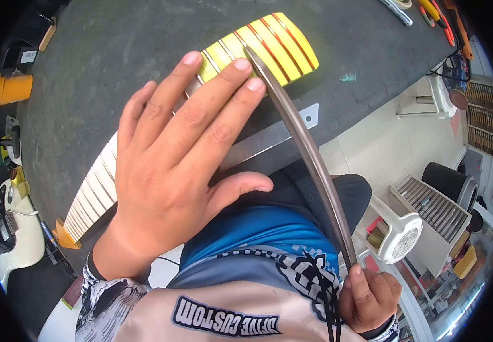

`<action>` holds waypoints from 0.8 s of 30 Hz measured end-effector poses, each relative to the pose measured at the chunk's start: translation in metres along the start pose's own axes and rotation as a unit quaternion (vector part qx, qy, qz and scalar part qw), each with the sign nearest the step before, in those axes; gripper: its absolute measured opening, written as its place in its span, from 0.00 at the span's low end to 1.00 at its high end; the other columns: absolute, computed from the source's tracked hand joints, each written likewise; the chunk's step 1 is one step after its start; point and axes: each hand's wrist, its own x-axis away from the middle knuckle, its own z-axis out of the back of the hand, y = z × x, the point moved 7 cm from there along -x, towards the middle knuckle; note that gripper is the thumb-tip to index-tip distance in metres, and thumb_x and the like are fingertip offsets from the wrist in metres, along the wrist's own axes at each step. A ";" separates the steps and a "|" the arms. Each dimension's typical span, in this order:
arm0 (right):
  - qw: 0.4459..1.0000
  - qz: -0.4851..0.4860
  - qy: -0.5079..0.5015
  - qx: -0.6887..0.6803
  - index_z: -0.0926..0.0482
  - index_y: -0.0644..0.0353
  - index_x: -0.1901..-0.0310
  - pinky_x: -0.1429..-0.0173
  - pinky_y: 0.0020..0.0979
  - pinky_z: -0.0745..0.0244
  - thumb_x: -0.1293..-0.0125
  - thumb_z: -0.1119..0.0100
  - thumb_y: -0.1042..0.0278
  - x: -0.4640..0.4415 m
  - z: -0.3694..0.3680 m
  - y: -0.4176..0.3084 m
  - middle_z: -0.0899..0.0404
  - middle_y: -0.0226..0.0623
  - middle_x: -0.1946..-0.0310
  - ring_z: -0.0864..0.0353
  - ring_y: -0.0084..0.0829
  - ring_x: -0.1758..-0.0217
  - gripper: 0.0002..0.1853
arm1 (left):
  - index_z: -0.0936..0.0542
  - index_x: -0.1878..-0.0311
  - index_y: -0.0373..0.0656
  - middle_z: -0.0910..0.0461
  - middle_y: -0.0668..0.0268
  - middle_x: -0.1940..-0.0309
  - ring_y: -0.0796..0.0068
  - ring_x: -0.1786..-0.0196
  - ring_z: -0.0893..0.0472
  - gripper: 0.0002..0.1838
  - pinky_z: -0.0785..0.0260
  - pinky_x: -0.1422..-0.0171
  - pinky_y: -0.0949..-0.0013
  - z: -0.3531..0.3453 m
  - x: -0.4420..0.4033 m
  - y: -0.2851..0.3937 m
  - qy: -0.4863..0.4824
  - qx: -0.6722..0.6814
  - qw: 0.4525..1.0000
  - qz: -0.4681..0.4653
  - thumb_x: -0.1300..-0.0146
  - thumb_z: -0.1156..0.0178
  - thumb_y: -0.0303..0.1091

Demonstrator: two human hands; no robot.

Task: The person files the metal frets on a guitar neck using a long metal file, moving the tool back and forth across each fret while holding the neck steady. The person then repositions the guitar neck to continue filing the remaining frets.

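A guitar neck (pixel 92 188) lies diagonally on the dark bench, its fretboard covered in tape strips between the metal frets. The tape looks bright yellow (pixel 283 45) at the upper end and whitish toward the lower left. My left hand (pixel 172 148) rests palm down over the middle of the neck, fingers stretched out and thumb apart. In my closed right hand (pixel 369 296), low at the right, is one end of a long, slim, pointed metal file (pixel 309 148). Its tip touches the fretboard beside a fret, just past my left fingertips. My left hand hides the neck's middle.
A flat steel strip with a hole (pixel 309 117) lies beside the neck near the bench edge. Pliers (pixel 432 11) and other tools sit at the upper right. An orange cup (pixel 13 89) and a white guitar body (pixel 18 233) are at left. A white stool (pixel 394 233) stands at right.
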 end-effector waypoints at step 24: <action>1.000 0.021 0.003 0.005 0.23 0.58 0.32 0.68 0.35 0.34 0.49 0.37 0.84 0.007 -0.005 0.002 0.18 0.38 0.72 0.30 0.35 0.78 0.37 | 0.22 0.30 0.42 0.22 0.60 0.32 0.48 0.27 0.27 0.48 0.34 0.30 0.51 -0.001 0.000 0.000 -0.005 0.004 1.000 0.008 0.47 0.33 0.68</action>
